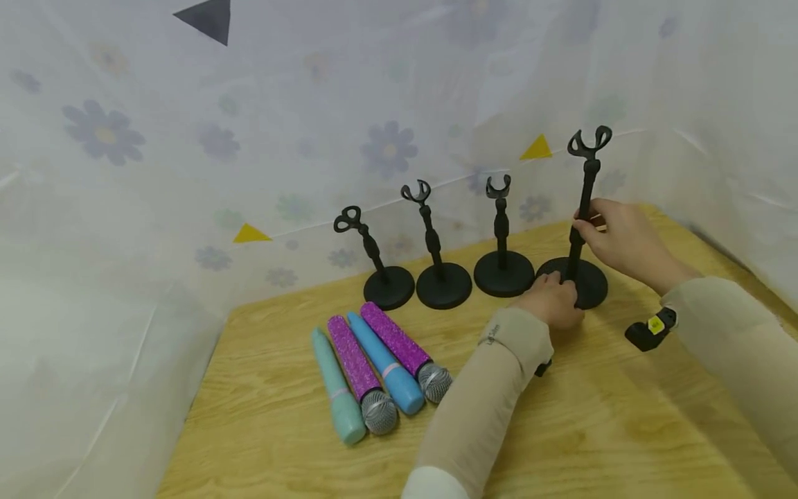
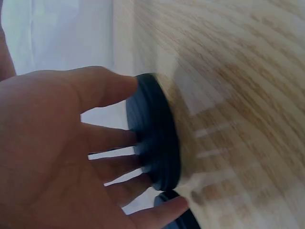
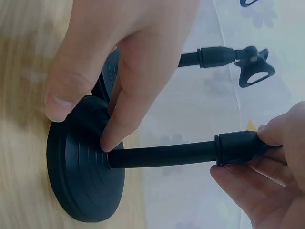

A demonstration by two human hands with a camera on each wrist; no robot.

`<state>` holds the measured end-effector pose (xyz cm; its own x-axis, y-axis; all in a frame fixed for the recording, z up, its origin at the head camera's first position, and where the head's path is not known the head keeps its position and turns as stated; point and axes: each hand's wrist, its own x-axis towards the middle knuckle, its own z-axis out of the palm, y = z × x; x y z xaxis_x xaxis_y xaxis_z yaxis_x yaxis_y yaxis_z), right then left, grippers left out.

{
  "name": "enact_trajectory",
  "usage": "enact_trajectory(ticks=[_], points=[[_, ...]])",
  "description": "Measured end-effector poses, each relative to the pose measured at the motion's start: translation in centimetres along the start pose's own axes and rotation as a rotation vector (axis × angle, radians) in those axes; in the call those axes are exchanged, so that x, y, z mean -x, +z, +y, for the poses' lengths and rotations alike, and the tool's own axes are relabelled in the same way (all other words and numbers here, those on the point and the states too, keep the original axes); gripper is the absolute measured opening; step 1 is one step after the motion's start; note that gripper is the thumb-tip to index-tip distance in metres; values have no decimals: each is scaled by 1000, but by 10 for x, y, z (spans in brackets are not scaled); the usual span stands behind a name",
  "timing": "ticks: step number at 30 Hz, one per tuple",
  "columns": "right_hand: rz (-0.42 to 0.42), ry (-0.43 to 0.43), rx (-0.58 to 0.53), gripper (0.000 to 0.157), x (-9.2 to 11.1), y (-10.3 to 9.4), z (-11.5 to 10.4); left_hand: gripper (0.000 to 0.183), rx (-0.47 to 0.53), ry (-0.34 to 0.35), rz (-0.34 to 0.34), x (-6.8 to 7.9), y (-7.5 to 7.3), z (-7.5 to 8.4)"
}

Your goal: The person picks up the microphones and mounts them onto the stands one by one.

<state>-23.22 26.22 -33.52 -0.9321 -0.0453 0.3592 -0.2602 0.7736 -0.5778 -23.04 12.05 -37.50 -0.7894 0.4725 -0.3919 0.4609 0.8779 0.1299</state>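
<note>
At the right of the row, a black microphone stand (image 1: 588,187) stands on its round base, its pole taller than the others. My right hand (image 1: 623,239) pinches the thick collar (image 3: 236,147) on its pole between thumb and fingers. Down at the base (image 3: 86,179), my left hand (image 1: 551,303) rests its fairly straight fingers on top, with the thumb (image 2: 112,87) at the rim. The forked clip (image 1: 589,143) at the top holds nothing. In the right wrist view, the left fingertips touch the base close to the pole's foot.
Three shorter black microphone stands (image 1: 444,284) line up to the left along the back of the wooden table (image 1: 262,388). In front of them lie several microphones: a mint one (image 1: 337,388), a blue one (image 1: 388,367) and two glittery purple ones (image 1: 354,357). A flowered sheet (image 1: 299,138) hangs behind.
</note>
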Motion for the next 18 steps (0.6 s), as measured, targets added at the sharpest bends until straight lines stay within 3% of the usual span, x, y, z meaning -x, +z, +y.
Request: enact_trajectory(ticks=[4, 10, 18], points=[[32, -29, -18, 28, 8, 4, -5, 58, -104, 3, -19, 11, 1, -2], [81, -68, -62, 26, 23, 13, -10, 54, -227, 56, 41, 28, 11, -6], [137, -92, -139, 20, 44, 24, -20, 49, -292, 73, 99, 53, 25, -13]])
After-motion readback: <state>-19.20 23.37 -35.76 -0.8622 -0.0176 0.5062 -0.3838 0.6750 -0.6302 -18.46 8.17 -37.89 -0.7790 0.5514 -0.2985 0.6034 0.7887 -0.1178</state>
